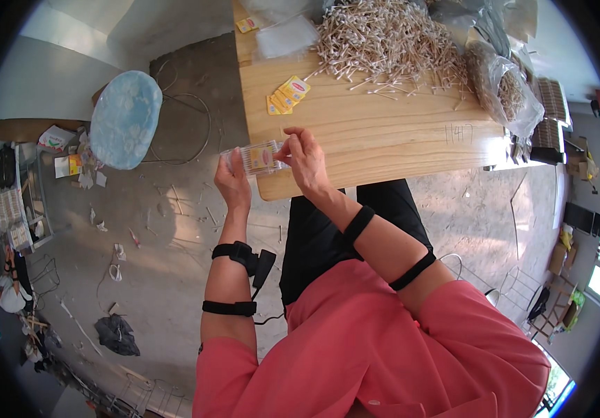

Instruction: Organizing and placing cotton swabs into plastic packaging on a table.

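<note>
A small clear plastic bag of cotton swabs (pixel 261 159), with a yellow label inside, is held up at the table's near left corner. My left hand (pixel 233 180) grips its left end, thumb and fingers around it. At the other end, my right hand (pixel 305 161) has thumb and fingers closed on the bag's edge. Just beyond lie several yellow cards (pixel 290 93) in a loose, overlapping stack. Farther back on the wooden table (pixel 376 132), a big heap of loose cotton swabs (pixel 390 45) spreads out, with flat clear bags (pixel 286 38) to its left.
An open plastic sack of swabs (pixel 509 90) slumps at the table's right end. To the left stands a stool with a blue patterned cover (pixel 126 120). A black plastic bag (pixel 117 335) and scattered swabs lie on the concrete floor. Wire racks line the lower left.
</note>
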Available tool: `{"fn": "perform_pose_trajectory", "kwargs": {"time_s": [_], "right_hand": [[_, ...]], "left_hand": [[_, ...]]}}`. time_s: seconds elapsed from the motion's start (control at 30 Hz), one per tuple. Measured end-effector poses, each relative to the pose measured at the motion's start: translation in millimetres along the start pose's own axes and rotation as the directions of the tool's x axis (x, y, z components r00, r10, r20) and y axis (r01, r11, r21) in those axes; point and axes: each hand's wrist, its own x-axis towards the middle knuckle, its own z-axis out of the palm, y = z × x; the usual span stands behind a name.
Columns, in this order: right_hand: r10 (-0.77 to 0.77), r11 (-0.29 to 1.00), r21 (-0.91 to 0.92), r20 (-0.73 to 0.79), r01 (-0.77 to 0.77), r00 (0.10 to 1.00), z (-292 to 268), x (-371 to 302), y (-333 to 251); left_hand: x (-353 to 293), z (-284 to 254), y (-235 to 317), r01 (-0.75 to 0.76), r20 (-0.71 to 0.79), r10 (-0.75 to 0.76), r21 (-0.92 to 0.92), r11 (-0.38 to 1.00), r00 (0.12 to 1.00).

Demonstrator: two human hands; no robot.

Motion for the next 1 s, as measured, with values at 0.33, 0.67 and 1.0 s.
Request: {"fn": "perform_pose_trajectory", "kwargs": {"time_s": [0.33,0.67,1.0], "right_hand": [[0.103,0.994,-0.049,0.045,-0.101,0.994,5,-1,-1],[0.18,0.98,-0.114,0.132,-0.165,0.975,4,-3,-14],[-0.329,0.908,-0.285,-0.029,0.308,0.944,-75,3,-10]], "left_hand": [[0,2,0,0.029,-0.005,-0.029,-0.041,0.999,1.0],[-2,4,2,0.018,0.001,-0.018,-0.029,0.999,1.0],[-2,-7,42,-0.247,-0.111,0.312,0.392,0.886,0.943]]}}
